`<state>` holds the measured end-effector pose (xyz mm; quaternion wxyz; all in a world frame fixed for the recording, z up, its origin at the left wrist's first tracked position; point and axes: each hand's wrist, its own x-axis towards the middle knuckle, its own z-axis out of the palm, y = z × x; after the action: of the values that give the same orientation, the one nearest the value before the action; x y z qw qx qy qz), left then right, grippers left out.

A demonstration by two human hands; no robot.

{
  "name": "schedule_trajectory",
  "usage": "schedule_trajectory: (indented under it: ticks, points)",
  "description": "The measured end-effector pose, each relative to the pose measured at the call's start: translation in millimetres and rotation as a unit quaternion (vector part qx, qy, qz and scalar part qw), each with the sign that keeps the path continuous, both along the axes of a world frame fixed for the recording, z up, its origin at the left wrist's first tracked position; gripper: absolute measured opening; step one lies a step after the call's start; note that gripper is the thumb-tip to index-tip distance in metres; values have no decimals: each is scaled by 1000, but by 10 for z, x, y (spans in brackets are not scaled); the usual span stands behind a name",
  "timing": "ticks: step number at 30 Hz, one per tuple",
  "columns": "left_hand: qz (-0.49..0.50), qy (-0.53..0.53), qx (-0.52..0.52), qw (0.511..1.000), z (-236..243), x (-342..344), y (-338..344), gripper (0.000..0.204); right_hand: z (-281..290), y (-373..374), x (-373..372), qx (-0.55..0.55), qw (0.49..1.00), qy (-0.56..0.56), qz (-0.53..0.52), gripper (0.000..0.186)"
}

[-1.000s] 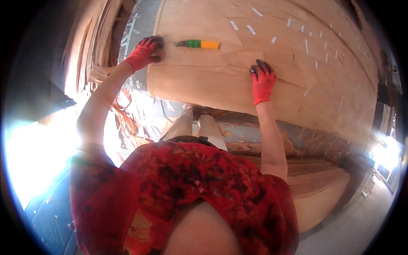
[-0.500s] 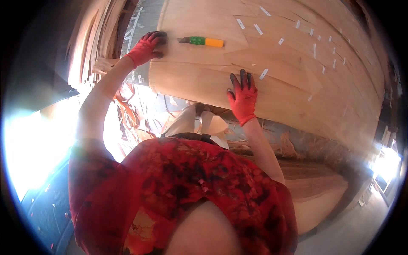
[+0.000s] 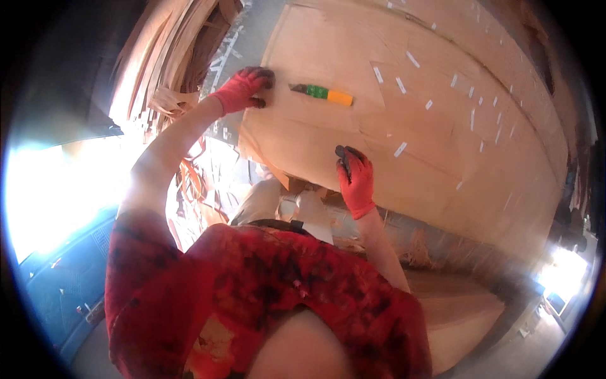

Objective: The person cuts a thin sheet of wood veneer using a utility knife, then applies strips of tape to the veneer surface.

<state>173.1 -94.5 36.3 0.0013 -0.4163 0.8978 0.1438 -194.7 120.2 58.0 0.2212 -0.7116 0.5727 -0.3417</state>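
Head view: green-and-yellow knife [image 3: 322, 93] on wood sheet [image 3: 309, 132]!
Left hand [image 3: 245, 88]: at sheet's edge, fingers spread from thumb.
Right hand [image 3: 357, 182]: fingers bent, can't tell if pinching.

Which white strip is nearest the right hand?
The slanted strip to the right of the right hand and slightly higher in view; all others lie farther off.

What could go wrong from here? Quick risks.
1. Cut: the knife lies loose on the wood sheet, blade end toward the left hand. If it slides or the hand reaches across, the blade might catch the glove.
2. Tear: a thin pointed flap sticks out past the sheet's near edge, close to the person's legs. It may snag or split if brushed.
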Motion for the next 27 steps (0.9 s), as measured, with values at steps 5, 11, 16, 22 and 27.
schedule_trajectory:
  ticks: [5,11,16,22,27]
  points:
    - [-41,53,13,998,94,91,-50,61,112,-228,376,1,1000,-13,-12,32]
    - [-70,140,73,985,87,137,-292,46,164,-556,933,61,995,-35,-67,32]
    - [-71,265,93,957,7,212,-402,43,512,-871,1584,87,968,-90,-218,33]
    - [-52,371,90,923,272,702,-626,34,657,-1059,2261,59,977,-6,-204,34]
    - [110,375,42,920,230,1638,-977,28,363,-1036,2629,44,976,-19,-213,34]
